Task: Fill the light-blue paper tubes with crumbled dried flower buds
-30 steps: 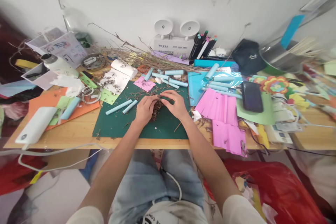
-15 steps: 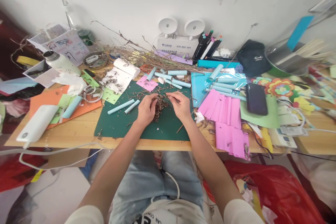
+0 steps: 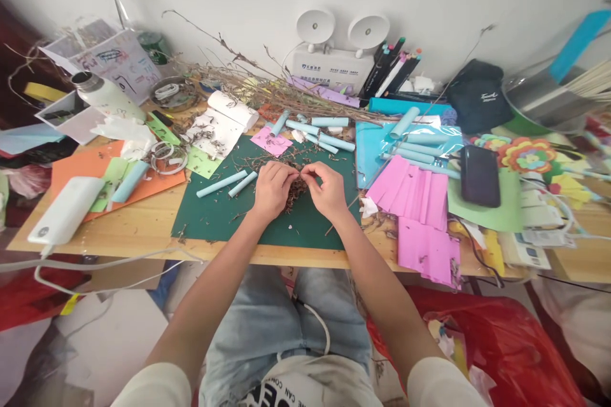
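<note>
My left hand (image 3: 273,192) and my right hand (image 3: 327,189) meet fingertip to fingertip over a small brown heap of dried plant bits (image 3: 296,193). Thumb and fingers are pinched together on each side, apparently on a bit of dried plant between them, mostly covered by the fingers. Beneath lies a dark green mat (image 3: 214,219) strewn with crumbs and thin stems. Two pale blue paper tubes (image 3: 221,184) rest on the mat left of my left hand. Behind the hands is a pink paper square (image 3: 270,141) with more blue tubes (image 3: 329,122) around it.
Long dry branches (image 3: 281,98) lie along the wall before a white twin-lamp unit (image 3: 331,67). Pink paper strips (image 3: 415,194), a dark phone (image 3: 480,175) and paper flowers (image 3: 527,156) are at the right. A white power bank (image 3: 65,208) and bottle (image 3: 109,98) stand left.
My two hands have come closer, so their fingertips now meet above the heap. The camera view has shifted slightly, moving the background a little.
</note>
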`<control>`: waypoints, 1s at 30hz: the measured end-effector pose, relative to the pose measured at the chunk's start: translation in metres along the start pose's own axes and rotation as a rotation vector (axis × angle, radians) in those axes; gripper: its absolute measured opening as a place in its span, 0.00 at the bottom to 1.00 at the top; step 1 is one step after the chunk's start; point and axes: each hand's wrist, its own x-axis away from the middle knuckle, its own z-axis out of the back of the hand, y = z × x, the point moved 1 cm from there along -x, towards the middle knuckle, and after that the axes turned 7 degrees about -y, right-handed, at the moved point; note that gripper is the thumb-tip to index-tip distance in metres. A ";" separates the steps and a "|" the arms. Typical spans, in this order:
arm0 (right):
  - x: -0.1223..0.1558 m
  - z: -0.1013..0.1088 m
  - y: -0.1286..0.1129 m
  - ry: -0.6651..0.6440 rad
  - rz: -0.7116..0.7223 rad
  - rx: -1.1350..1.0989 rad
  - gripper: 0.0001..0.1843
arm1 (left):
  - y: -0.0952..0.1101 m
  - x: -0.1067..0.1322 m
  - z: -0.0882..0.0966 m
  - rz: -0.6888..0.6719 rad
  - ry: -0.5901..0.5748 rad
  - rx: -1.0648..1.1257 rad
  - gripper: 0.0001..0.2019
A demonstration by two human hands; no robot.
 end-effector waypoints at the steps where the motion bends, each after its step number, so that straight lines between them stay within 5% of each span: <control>1: 0.000 -0.001 -0.001 -0.004 0.012 0.021 0.08 | 0.000 0.000 0.000 0.005 0.015 -0.001 0.11; 7: 0.001 0.004 0.007 0.056 -0.060 0.024 0.10 | 0.002 -0.002 0.009 0.035 0.173 0.087 0.11; 16: 0.001 0.000 0.010 -0.044 -0.007 -0.025 0.09 | 0.000 0.001 0.001 0.030 0.058 0.165 0.09; 24: 0.000 0.008 0.015 0.064 -0.045 0.092 0.11 | -0.004 -0.002 0.008 0.022 0.074 0.096 0.09; 30: 0.002 0.013 0.020 -0.131 -0.052 0.228 0.10 | -0.010 -0.003 0.010 0.039 0.080 -0.039 0.12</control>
